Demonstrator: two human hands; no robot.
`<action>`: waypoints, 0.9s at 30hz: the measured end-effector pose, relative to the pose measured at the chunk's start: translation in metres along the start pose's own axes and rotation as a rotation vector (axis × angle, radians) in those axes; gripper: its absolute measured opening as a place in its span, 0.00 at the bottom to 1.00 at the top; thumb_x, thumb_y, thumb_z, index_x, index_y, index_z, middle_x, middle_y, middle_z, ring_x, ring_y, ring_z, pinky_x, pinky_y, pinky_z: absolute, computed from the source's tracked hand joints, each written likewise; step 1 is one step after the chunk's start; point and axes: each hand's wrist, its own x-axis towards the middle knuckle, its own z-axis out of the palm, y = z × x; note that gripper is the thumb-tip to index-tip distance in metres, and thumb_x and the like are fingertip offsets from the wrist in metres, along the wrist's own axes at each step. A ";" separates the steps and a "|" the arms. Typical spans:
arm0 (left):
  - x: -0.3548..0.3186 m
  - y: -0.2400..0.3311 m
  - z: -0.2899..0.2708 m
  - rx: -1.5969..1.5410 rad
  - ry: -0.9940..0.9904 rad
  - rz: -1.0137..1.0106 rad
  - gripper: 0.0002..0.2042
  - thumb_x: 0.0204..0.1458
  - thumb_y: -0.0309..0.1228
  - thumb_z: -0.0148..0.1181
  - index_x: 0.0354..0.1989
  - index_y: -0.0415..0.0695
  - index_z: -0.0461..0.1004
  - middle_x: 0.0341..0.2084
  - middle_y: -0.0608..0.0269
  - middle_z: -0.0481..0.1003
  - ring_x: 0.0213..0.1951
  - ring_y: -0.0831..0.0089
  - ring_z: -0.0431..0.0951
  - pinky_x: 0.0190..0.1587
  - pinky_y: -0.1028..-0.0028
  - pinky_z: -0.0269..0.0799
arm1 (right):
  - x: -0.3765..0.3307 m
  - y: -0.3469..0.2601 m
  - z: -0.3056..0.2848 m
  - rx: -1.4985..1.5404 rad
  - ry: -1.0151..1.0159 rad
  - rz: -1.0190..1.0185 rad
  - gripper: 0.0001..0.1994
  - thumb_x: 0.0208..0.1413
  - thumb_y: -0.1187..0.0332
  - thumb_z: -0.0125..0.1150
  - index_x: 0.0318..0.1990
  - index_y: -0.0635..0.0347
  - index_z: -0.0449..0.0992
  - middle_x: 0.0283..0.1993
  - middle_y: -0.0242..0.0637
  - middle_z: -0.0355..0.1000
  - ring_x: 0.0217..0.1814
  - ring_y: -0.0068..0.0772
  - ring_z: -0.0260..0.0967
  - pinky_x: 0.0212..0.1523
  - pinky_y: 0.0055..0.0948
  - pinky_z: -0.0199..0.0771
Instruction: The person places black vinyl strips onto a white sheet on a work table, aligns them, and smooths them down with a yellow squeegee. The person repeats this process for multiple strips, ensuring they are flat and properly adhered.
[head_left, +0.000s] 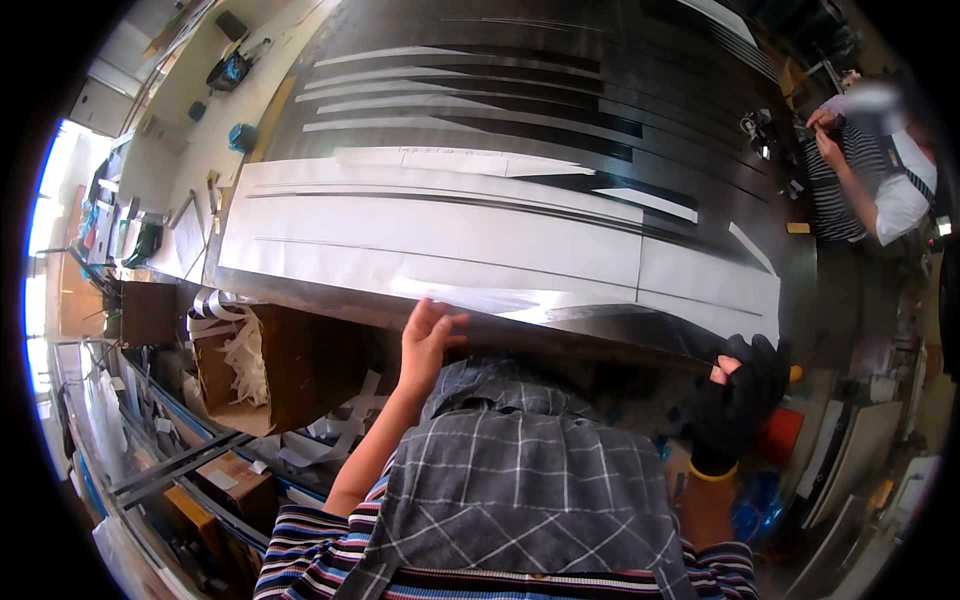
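Observation:
A long white sheet (450,235) with dark slits along it lies on the dark table (690,90). My bare left hand (430,338) is at the table's front edge, its fingers apart and raised by the sheet's near edge; nothing shows in it. On my right hand (745,392) is a black glove with bare fingertips and a yellow cuff. It is closed at the sheet's near right corner, its fingers bent inward. The glove hides that corner, and I cannot make out what the fingers grip.
Several narrow white strips (400,87) lie farther back. A cardboard box (300,365) with paper offcuts stands below the table at the left. Another person (875,180) is beyond the table's right side. A small yellow block (797,228) rests near the right edge.

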 end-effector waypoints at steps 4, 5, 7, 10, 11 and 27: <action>0.012 0.019 0.002 -0.083 0.147 0.242 0.26 0.62 0.21 0.48 0.70 0.45 0.54 0.62 0.55 0.66 0.55 0.67 0.75 0.44 0.77 0.76 | 0.007 0.001 -0.010 0.043 -0.042 -0.028 0.01 0.52 0.74 0.57 0.31 0.57 0.74 0.39 0.39 0.75 0.50 0.46 0.71 0.68 0.56 0.57; 0.009 0.041 0.013 -0.174 0.179 0.322 0.28 0.62 0.21 0.47 0.71 0.48 0.52 0.66 0.54 0.62 0.61 0.63 0.70 0.49 0.73 0.75 | 0.006 0.000 -0.009 0.059 -0.043 -0.013 0.00 0.52 0.74 0.58 0.31 0.57 0.74 0.39 0.39 0.75 0.50 0.46 0.71 0.68 0.56 0.57; 0.023 0.064 0.005 -0.332 0.247 0.385 0.30 0.62 0.21 0.48 0.72 0.50 0.50 0.66 0.52 0.61 0.65 0.58 0.66 0.57 0.65 0.71 | -0.002 -0.001 0.000 0.094 -0.035 0.018 0.01 0.52 0.72 0.59 0.31 0.57 0.74 0.39 0.40 0.75 0.51 0.45 0.71 0.67 0.55 0.59; 0.032 0.101 -0.014 -0.545 0.199 0.462 0.30 0.62 0.21 0.47 0.73 0.51 0.48 0.68 0.52 0.59 0.68 0.57 0.61 0.66 0.56 0.61 | -0.006 -0.010 0.015 0.139 -0.106 0.049 0.02 0.52 0.71 0.60 0.30 0.56 0.74 0.35 0.39 0.74 0.46 0.44 0.71 0.65 0.55 0.60; 0.039 0.102 -0.034 -0.666 0.113 0.446 0.30 0.61 0.20 0.45 0.72 0.50 0.48 0.69 0.53 0.58 0.69 0.58 0.60 0.67 0.55 0.60 | -0.007 -0.008 0.022 0.215 -0.158 0.042 0.02 0.52 0.72 0.61 0.29 0.56 0.74 0.34 0.39 0.73 0.44 0.44 0.71 0.63 0.53 0.62; 0.111 0.002 -0.145 -0.516 0.377 -0.032 0.21 0.57 0.29 0.59 0.60 0.50 0.66 0.53 0.68 0.73 0.54 0.72 0.75 0.50 0.67 0.73 | -0.037 0.056 0.108 0.415 -0.722 0.086 0.06 0.47 0.66 0.63 0.31 0.54 0.80 0.30 0.41 0.77 0.38 0.46 0.73 0.45 0.44 0.70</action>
